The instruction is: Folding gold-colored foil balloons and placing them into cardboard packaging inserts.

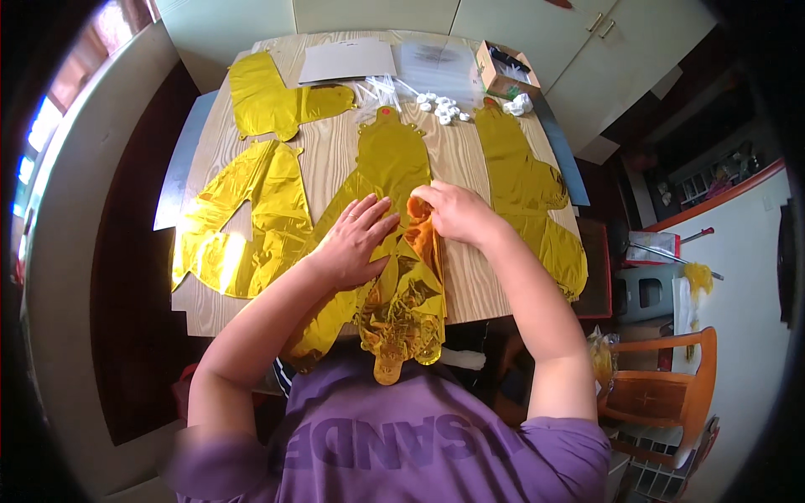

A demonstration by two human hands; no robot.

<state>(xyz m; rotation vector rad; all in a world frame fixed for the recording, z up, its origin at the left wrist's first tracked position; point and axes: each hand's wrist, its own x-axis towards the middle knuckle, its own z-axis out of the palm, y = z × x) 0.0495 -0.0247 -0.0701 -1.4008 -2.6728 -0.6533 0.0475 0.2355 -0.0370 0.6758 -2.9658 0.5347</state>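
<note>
Flat gold foil balloons lie spread over a wood-grain table. In front of me is the middle foil balloon, with a small red spot at its far end. Its near part is crumpled and hangs over the table's front edge. My left hand rests on it, fingers stretched out and pressing the foil. My right hand is closed on the balloon's right edge, where an orange-looking fold is lifted. Other foil balloons lie at the left, far left and right.
Along the table's far side are a pale grey card, clear plastic sheets, thin white sticks, several small white pieces and a small open box. A wooden chair stands at the right; cabinets are behind.
</note>
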